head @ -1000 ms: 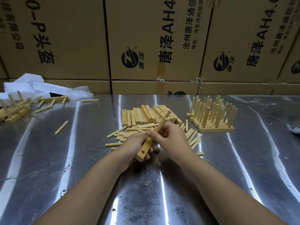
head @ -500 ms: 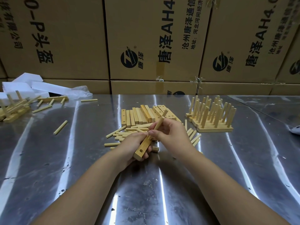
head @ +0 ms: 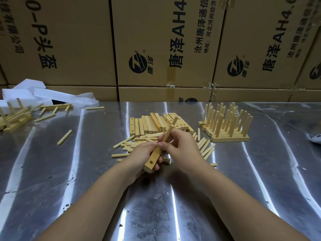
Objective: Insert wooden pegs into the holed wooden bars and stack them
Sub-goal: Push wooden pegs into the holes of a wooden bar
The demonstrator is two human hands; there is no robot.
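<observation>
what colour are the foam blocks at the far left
White foam blocks, clearest in the head view.

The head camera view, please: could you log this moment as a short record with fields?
surface: shiny metal table
left hand: grips a holed pale wooden bar, one empty hole showing near its end
right hand: holds a round wooden peg at the bar
loose pegs: scattered beyond the hands
bare bars: laid side by side
finished stack: right, pegs upright
</observation>
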